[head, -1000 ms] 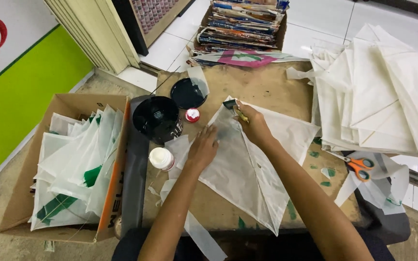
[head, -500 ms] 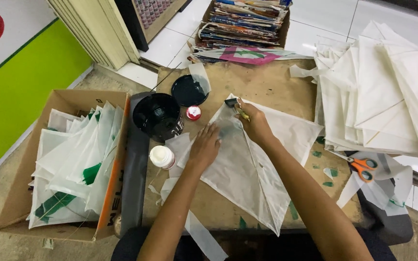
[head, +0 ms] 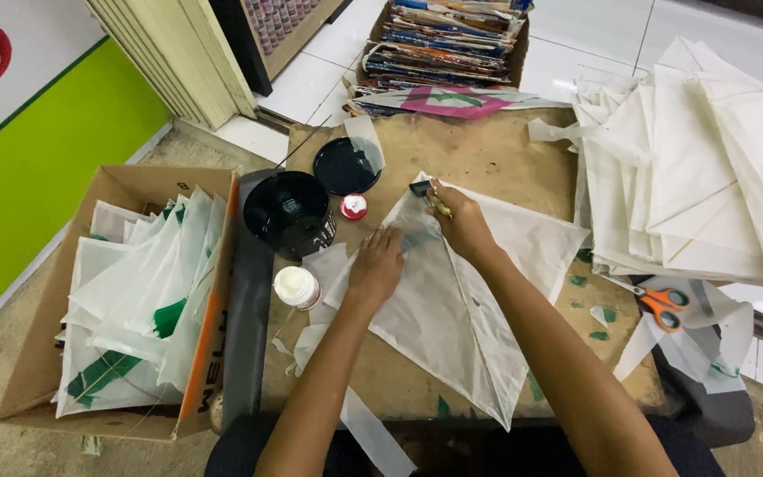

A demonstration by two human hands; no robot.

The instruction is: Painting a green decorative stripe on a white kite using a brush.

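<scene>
A thin white paper kite is pressed flat on the worn brown table by the open left hand. A small brush is gripped in the closed right hand at the kite's far tip. Farther off, a black pot stands on the left, and white tiles cover the floor.

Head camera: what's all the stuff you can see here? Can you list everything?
kite: one, white, flat on the brown table
brush: one, small, at the kite's top corner
pot: one, black, left of kite
lid: one, black, behind pot
bottle: one, white cap, near pot
cardboard box: one, brown, full of white-green kites, left
kite stack: white, right
scissors: one, orange
left hand: pressing kite
right hand: grip on brush
</scene>
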